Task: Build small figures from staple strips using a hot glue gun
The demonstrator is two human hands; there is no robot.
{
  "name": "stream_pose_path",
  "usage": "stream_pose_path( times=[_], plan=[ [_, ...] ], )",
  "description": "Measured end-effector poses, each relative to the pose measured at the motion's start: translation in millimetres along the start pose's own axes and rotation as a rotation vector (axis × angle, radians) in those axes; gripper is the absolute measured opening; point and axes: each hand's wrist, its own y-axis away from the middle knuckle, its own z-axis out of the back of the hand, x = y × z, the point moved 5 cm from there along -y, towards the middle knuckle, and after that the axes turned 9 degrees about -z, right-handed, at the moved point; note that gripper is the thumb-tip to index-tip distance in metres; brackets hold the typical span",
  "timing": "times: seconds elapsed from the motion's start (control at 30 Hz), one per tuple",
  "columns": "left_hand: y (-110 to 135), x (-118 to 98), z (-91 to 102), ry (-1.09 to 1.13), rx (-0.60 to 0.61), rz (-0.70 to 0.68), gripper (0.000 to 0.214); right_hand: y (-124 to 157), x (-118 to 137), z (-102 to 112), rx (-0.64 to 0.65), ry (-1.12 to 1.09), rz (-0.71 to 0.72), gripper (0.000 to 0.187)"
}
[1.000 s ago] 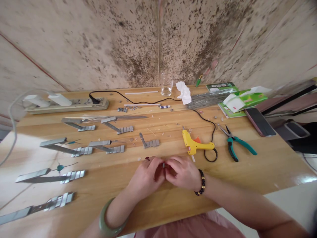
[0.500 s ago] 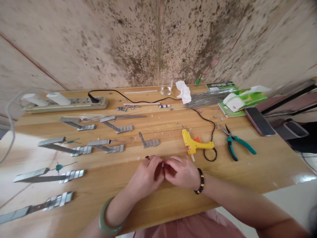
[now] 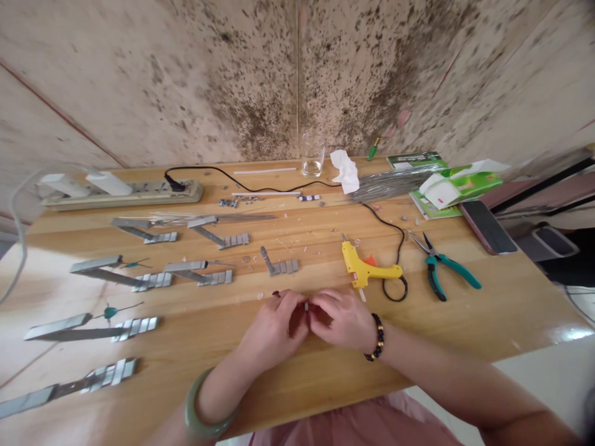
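Observation:
My left hand point(image 3: 276, 325) and my right hand point(image 3: 341, 322) meet fingertip to fingertip low over the wooden table. Between them they pinch a small greyish piece point(image 3: 306, 306), mostly covered by the fingers, so its kind does not show. Just beyond my hands lies a small L-shaped grey strip piece point(image 3: 281, 266) with folded segments. A yellow hot glue gun point(image 3: 365, 266) rests on its side right of it, nozzle pointing away. Teal-handled pliers point(image 3: 437, 266) lie farther right, jaws spread.
Several bent grey strip pieces point(image 3: 95, 334) lie in rows on the left. A power strip point(image 3: 149, 193) stands at the back, its black cord point(image 3: 260, 189) crossing behind. Around the back right are a glass point(image 3: 312, 164), tissue point(image 3: 344, 171), wire bundle point(image 3: 395, 184) and phone point(image 3: 488, 228).
Almost nothing differs. Both hands stay together in the same spot, with only a slight shift of the fingers around the small piece.

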Motion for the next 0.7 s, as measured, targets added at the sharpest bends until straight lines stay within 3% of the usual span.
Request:
stream_pose_path(
  times=[0.7],
  plan=[
    [1.5,-0.9,-3.8,0.032,0.032,0.034,0.021,-2.0,2.1,0.9,0.011,-0.036,-0.004,0.010]
  ],
)
